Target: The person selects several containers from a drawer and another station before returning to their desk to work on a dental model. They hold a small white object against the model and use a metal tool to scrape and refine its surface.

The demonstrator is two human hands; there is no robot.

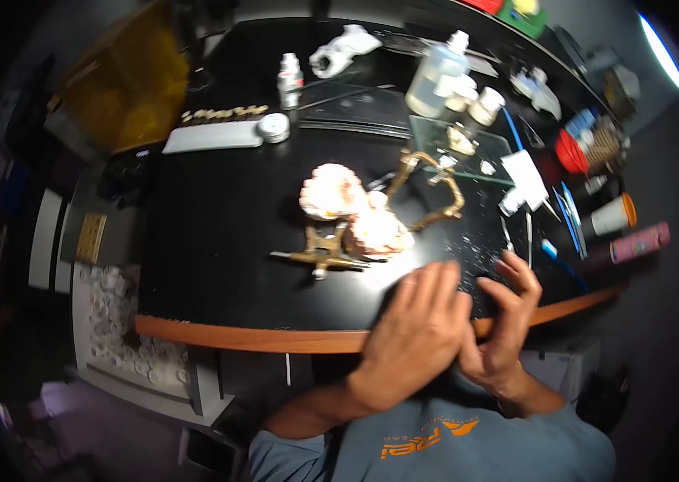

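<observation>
Pale dental casts (331, 191) sit close together on the table, overexposed by the light. Beside and under them is a brass articulator frame (324, 247), and a second brass frame (453, 197) lies to their right. My left hand (424, 321) is at the table's front edge, its fingers stretched out and lying together. Close beside it, my right hand (506, 325) has its fingers bent and apart, with nothing visible in them. The two hands meet near the thumbs. Neither one touches the casts.
A glass plate (428, 132) with pale lumps lies at the back right, near a large plastic bottle (436, 76). Slim tools, a blue-and-white brush (550, 249) and a pink box (640, 243) are at right. A white strip (215, 137) and round jar (273, 128) lie back left.
</observation>
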